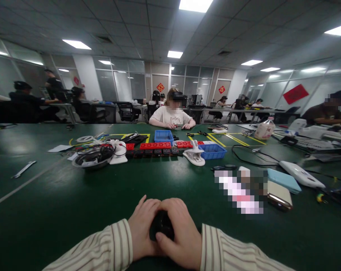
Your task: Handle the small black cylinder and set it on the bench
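A dark, glossy, rounded object (163,223) sits between my two hands near the table's front edge; its kind is hard to tell. My left hand (142,227) cups its left side, with one finger sticking up a little. Wrapped over the top and right side is my right hand (184,233), its thumb lying across the front. The fingers of both hands meet above the object, so much of it is hidden. Under the hands lies the green table top (102,203).
Across the middle run red blocks (156,145), blue bins (212,151), a white clamp (195,154) and a metal bowl (91,162) of cables. A wrench (23,169) lies left; a light-blue case (284,180) and cream box (279,194) lie right. A person (172,113) sits opposite.
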`<state>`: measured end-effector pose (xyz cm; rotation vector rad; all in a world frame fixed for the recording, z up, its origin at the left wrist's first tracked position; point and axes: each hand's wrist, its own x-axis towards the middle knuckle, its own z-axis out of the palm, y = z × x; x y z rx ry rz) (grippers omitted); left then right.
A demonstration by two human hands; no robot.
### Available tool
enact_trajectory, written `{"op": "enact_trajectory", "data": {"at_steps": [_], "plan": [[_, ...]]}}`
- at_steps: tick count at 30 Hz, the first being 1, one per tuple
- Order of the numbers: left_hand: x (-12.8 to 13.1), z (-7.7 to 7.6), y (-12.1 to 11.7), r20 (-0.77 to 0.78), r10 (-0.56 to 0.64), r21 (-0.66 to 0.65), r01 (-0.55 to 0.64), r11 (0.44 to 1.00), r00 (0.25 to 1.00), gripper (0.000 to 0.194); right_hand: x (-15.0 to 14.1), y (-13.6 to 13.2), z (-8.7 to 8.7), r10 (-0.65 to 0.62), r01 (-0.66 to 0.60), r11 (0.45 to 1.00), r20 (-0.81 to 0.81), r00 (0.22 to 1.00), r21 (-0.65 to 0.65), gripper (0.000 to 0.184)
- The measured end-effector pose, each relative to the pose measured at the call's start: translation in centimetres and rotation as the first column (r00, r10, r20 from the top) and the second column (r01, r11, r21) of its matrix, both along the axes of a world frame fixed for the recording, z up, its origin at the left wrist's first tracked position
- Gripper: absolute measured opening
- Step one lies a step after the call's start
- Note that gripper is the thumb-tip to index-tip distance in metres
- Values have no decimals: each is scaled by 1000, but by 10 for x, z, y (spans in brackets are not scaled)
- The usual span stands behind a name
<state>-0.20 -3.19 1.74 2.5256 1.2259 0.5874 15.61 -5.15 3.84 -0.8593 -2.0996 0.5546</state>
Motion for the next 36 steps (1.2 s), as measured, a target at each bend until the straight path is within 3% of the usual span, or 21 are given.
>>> {"op": "enact_trajectory", "data": {"at_steps": [5, 8, 11, 15, 18, 22, 25, 27, 29, 32, 36], "plan": [[8, -5, -4, -6, 79, 10, -79, 997, 997, 43, -4, 1, -5, -133, 137, 990, 97, 986, -42, 29], [7, -5, -3, 29, 116, -17, -115, 993, 993, 34, -7, 2, -6, -182, 193, 980, 187, 965, -38, 17], [3, -2, 0, 48, 48, -44, -45, 998, 998, 38, -7, 4, -6, -168, 175, 985, 213, 962, -12, 11], [0, 2, 2, 58, -98, -82, 103, 991, 993, 38, -6, 4, -4, -34, 24, 997, 142, 989, 69, 18], [-1, 0, 2, 48, -105, -74, 108, 991, 993, 46, -4, 1, 0, 49, -55, 994, 74, 996, 94, 25], [0, -5, 1, 69, -31, 0, 31, 1000, 997, 56, -4, -1, 0, -32, 30, 999, 51, 998, 25, 30], [1, -5, 1, 39, -13, -10, 14, 1000, 999, 44, -4, 0, -3, -112, 116, 993, 149, 983, -21, 23], [2, -2, 2, 22, -29, -32, 30, 999, 999, 35, -4, 1, -5, -92, 95, 996, 174, 980, -4, 15], [2, 1, 2, 19, -54, -46, 55, 997, 998, 32, -3, 2, -4, -24, 20, 999, 141, 990, 29, 21], [2, 3, 1, 27, -73, -46, 74, 996, 997, 40, -2, 1, -1, 42, -45, 998, 80, 996, 41, 32], [1, 2, 0, 32, -31, -44, 33, 999, 999, 59, -3, 0, -2, -62, 66, 997, 117, 991, -28, 23]]}}
